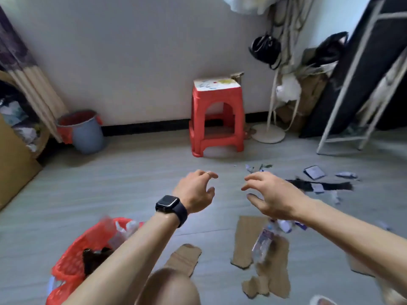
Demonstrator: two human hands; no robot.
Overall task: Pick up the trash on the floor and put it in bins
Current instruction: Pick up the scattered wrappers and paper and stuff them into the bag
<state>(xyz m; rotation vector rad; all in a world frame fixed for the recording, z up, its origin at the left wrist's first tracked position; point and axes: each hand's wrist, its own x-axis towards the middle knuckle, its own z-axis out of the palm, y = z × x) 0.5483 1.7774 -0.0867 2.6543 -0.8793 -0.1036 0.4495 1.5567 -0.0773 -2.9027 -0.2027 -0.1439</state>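
Note:
My left hand [197, 191], with a black watch on its wrist, and my right hand [269, 195] both hover over the grey floor with loosely spread fingers, holding nothing. A red mesh bin [72, 263] at the lower left holds plastic and dark trash. Torn cardboard pieces [246, 241] lie below my right hand, and another cardboard scrap [184, 258] lies near my knee. A crumpled clear plastic bottle [264, 241] rests on the cardboard. Paper scraps and a dark strip [319, 184] are scattered to the right.
A red plastic stool [217, 119] stands against the far wall. A blue bucket with a red liner [84, 130] sits at the back left by a curtain. A coat stand base [268, 133], bags and a leaning frame [352, 93] crowd the right. A cardboard box [13, 159] is at the left.

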